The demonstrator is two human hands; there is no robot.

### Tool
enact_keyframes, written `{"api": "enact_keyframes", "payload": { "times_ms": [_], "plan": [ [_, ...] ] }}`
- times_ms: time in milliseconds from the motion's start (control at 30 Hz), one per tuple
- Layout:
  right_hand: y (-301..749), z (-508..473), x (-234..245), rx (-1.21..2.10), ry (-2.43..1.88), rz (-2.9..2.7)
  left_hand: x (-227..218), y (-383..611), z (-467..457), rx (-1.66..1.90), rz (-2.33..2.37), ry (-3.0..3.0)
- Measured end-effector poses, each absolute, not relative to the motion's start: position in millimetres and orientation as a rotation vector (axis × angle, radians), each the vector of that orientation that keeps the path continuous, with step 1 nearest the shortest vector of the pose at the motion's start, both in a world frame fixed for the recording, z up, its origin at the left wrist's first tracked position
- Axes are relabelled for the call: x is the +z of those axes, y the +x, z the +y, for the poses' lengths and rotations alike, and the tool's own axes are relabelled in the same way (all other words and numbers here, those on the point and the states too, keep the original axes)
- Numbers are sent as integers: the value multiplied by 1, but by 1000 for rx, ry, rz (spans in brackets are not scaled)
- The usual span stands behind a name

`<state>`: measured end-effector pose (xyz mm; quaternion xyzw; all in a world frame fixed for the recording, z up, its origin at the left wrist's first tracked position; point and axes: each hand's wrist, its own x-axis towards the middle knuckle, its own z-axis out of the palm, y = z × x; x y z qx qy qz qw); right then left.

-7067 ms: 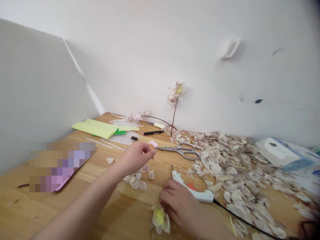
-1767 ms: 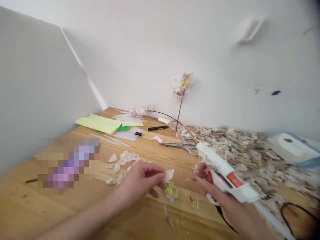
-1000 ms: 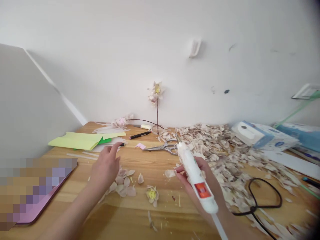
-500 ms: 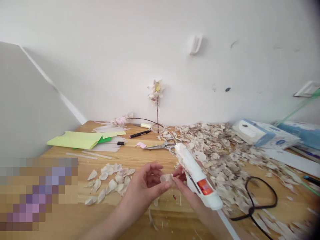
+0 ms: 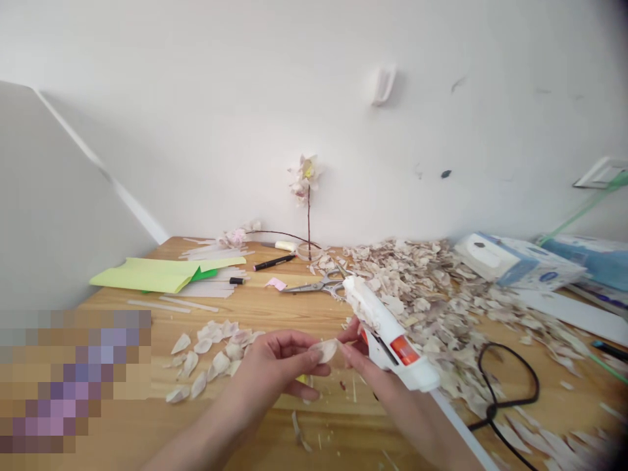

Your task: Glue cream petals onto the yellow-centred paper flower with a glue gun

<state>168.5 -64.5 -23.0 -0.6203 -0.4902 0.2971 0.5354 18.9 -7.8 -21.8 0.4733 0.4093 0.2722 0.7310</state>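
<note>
While held up above the worktop (image 5: 275,304), one pale curled petal (image 5: 326,350) pinched between the fingers (image 5: 309,341) of the left hand (image 5: 277,366), its far edge also touching the right hand (image 5: 366,363). Right fingers (image 5: 350,335) clenched around a white hot glue gun (image 5: 387,333), nozzle end tilted up toward steel scissors (image 5: 314,286). Just left of the hands, a scatter of loose petals (image 5: 210,353) on bare wood; farther right, a deep heap of dried petals (image 5: 412,288) and a black cord (image 5: 490,405).
</note>
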Motion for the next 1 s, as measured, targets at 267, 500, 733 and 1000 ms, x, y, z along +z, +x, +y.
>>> {"api": "enact_keyframes", "payload": {
  "times_ms": [267, 500, 733, 1000],
  "plan": [
    [176, -61, -18, 499, -1513, -1189, -25, 14, -3, 711, 938, 1015],
    [182, -48, -47, 323, -1483, -1096, -33, 8, 9, 805, 862, 1097],
    [174, -50, -54, 213, -1342, -1234, -33, 20, -7, 769, 826, 1258],
    [172, -56, -47, 205, -1338, -1315, -26, 21, -10, 679, 858, 1018]
  ]
}}
